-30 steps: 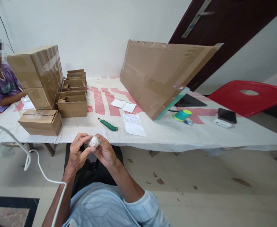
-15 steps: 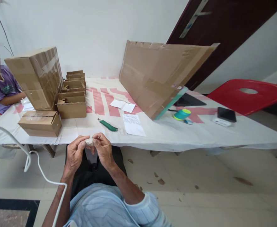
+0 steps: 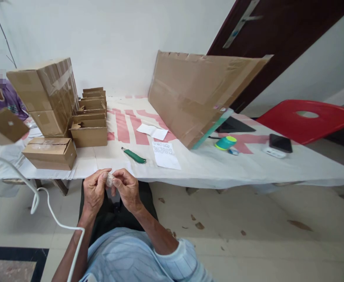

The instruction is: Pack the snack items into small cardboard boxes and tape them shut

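Just in front of the table edge, above my lap, my left hand point(image 3: 94, 190) and my right hand point(image 3: 127, 188) meet over a small whitish crumpled piece point(image 3: 110, 180). Thumbs and fingertips of both hands pinch it from either side; it is too small to tell its kind. Beyond the hands on the table lies a green utility knife point(image 3: 134, 156), its tip toward the left. A printed paper sheet point(image 3: 166, 156) is to the right of the knife, and a folded white paper point(image 3: 152, 131) lies behind it.
A closed carton point(image 3: 50, 153), taped stacked boxes point(image 3: 47, 88) and a row of open boxes point(image 3: 89, 134) stand at left. A large cardboard sheet point(image 3: 198, 86) leans at centre right. A phone point(image 3: 281, 142) and a red chair point(image 3: 309, 117) are at right. A white cable point(image 3: 58, 223) hangs at left.
The whitish piece has been turned between my fingers and sits more tilted. At far left a small cardboard box has come into view in front of the other person.
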A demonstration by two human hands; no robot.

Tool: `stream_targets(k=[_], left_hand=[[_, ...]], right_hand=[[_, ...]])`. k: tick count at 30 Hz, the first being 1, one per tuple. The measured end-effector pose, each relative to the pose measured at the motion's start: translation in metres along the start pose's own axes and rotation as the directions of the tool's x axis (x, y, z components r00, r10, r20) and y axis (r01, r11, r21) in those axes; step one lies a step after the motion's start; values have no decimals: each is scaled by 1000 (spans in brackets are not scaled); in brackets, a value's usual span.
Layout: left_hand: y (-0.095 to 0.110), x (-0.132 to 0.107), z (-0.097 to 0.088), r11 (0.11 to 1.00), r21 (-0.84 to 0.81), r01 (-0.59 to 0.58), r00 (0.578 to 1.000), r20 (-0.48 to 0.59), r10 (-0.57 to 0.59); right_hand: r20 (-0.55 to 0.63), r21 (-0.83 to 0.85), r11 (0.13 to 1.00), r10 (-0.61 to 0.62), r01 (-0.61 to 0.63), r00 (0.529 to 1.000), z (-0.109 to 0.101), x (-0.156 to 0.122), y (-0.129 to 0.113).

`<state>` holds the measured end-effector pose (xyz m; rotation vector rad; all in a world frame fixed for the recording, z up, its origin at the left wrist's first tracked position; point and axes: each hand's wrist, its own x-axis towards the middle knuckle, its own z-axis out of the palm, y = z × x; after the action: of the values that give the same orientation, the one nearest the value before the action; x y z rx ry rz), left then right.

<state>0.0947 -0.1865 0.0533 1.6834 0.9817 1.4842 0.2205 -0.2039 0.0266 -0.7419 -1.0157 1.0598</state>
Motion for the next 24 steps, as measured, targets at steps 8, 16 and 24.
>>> stream_targets(k=[8,16,24], left_hand=[[-2,0,3,954,218,-206,976,-23,216],[-3,0,-2,999,45,14,997,72,-17],[-7,4,-5,967,-117,226,969,125,-211]], right_hand=[[2,-115,993,-3,3,1000,-1,0,-2],[9,-134,989,58,-56,998,-3,5,-3],[28,-96,992,88,-85,996,-8,6,0]])
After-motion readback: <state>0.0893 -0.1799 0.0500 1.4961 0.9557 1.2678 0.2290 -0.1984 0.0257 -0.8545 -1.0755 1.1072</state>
